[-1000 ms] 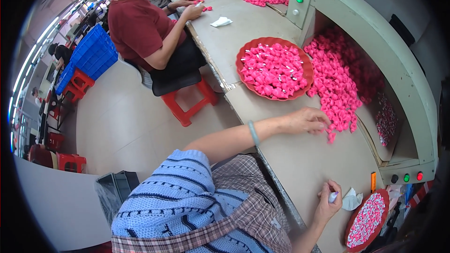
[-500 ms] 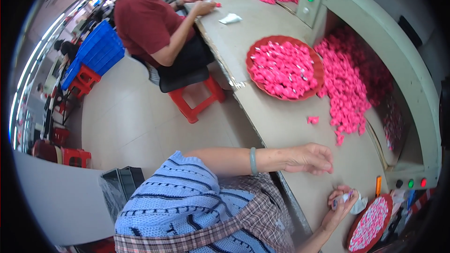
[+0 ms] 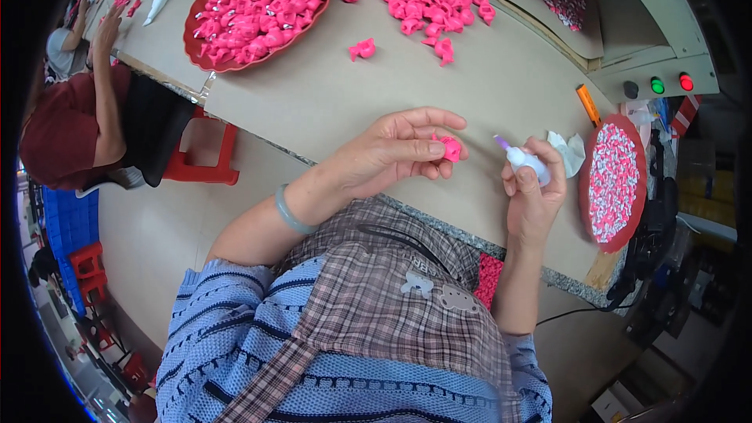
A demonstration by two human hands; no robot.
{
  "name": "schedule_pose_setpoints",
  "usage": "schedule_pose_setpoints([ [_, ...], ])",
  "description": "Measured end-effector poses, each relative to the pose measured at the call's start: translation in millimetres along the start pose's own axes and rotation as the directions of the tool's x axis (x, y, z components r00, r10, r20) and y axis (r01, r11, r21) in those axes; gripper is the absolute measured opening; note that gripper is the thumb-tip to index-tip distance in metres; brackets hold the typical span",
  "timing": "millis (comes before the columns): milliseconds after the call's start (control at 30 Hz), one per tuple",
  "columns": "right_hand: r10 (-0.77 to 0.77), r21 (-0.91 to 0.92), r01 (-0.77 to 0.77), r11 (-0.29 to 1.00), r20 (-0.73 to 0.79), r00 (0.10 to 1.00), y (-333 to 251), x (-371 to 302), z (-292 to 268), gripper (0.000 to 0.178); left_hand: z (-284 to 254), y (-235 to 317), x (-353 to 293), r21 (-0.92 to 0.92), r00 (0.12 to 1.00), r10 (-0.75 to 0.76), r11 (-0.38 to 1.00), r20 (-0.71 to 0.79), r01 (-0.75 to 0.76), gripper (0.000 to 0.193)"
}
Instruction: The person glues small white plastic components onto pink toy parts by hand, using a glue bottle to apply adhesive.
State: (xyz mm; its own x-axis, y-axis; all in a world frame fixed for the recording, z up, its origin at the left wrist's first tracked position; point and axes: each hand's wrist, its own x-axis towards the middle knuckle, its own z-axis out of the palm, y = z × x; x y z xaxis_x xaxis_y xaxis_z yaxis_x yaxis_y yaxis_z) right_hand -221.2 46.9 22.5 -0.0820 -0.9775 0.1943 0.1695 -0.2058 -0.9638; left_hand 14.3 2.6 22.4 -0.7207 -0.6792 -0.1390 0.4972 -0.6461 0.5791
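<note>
- Over on the left, a red dish brims with a pink heap.
- Here the left hand pinches one small pink piece between thumb and fingers, forefinger lifted loose, above the table.
- It looks light, smooth and fairly stiff, so I'd grip its sides gently lest it slip.
- The right hand curls round a white bottle, probably soft enough to squeeze, best held mid-body.
</note>
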Motion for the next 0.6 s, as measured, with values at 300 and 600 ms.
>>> schedule_pose_setpoints([
  [300, 0.08, 0.127, -0.049, 0.991, -0.246, 0.966, -6.3, 1.9, 13.8, 0.042, -5.5, -0.5, -6.1, 0.018, 0.989, 0.123, 0.992, -0.08, -0.122, 0.024],
  [600, 0.086, 0.16, -0.05, 0.986, -0.225, 0.971, -2.4, 3.3, 13.6, 0.035, -43.4, 45.8, 4.7, 0.859, 0.628, 0.73, 0.478, -0.271, -0.184, 0.02],
])
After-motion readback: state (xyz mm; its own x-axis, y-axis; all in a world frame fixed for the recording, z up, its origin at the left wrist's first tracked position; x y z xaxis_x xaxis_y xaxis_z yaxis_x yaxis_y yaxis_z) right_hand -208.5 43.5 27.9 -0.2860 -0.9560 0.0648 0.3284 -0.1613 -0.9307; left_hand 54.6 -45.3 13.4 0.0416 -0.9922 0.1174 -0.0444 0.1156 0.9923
